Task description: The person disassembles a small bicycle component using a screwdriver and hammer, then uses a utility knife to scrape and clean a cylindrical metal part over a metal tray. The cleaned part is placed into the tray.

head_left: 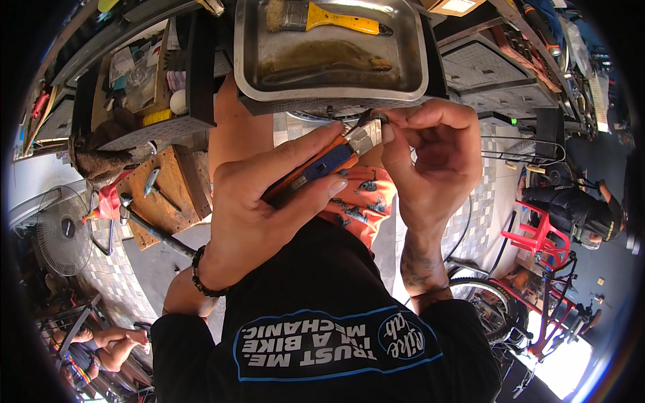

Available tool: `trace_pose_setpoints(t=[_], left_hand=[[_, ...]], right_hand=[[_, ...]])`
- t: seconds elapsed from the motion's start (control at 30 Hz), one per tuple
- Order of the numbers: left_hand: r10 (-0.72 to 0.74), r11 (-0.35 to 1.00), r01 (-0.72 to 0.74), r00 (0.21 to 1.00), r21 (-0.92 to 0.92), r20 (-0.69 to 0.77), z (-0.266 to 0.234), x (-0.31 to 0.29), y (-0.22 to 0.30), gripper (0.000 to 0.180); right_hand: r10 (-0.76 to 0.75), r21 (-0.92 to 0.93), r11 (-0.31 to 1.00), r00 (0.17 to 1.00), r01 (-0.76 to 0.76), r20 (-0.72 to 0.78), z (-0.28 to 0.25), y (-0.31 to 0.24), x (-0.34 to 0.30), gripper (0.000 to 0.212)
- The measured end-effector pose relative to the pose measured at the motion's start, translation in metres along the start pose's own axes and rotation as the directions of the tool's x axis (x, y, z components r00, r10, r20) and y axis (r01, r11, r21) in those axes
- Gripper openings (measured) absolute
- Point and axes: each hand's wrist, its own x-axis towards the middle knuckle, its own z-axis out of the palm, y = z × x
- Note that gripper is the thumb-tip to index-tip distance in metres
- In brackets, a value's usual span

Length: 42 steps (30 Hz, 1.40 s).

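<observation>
My left hand is wrapped around a utility knife with an orange and blue handle and a silver metal nose. The nose points up and right, toward my other hand. At its tip, the thumb and forefinger of my right hand are closed on a small dark round part. Whether that part touches the knife's nose or is fixed to it, I cannot tell. Both hands are above my lap, just short of a metal tray. A yellow-handled paintbrush lies in the tray, beside some brownish liquid.
An open drawer of small items is at the left. Below it, a hammer rests on a wooden block. A fan stands farther left. At right are a red chair, a bicycle and another person.
</observation>
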Motion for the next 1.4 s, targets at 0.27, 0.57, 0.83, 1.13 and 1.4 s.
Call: trace_pose_setpoints(t=[0.27, 0.57, 0.83, 1.13, 1.4], left_hand=[[0.223, 0.946, -0.192, 0.97, 0.262, -0.096, 0.006, 0.004, -0.01, 0.055], [0.336, 0.865, -0.265, 0.937, 0.427, -0.1, 0.007, 0.003, -0.021, 0.057], [0.455, 0.77, -0.341, 0.886, 0.539, -0.089, 0.008, 0.004, -0.033, 0.058], [0.503, 0.714, -0.359, 0.86, 0.601, -0.083, 0.008, 0.005, -0.037, 0.055], [0.404, 0.806, -0.32, 0.912, 0.498, -0.067, 0.005, 0.005, -0.029, 0.056]], right_hand=[[0.128, 0.132, 0.982, 0.991, -0.132, 0.039, -0.005, -0.004, 0.006, 0.034], [0.172, 0.179, 0.965, 0.978, -0.191, 0.116, -0.011, 0.001, 0.006, 0.023], [0.216, 0.231, 0.942, 0.968, -0.242, 0.132, -0.015, 0.004, 0.004, 0.023], [0.199, 0.288, 0.928, 0.968, -0.236, 0.152, -0.013, 0.007, 0.003, 0.022], [0.006, 0.177, 0.981, 0.93, -0.076, 0.368, -0.024, 0.014, 0.017, 0.038]])
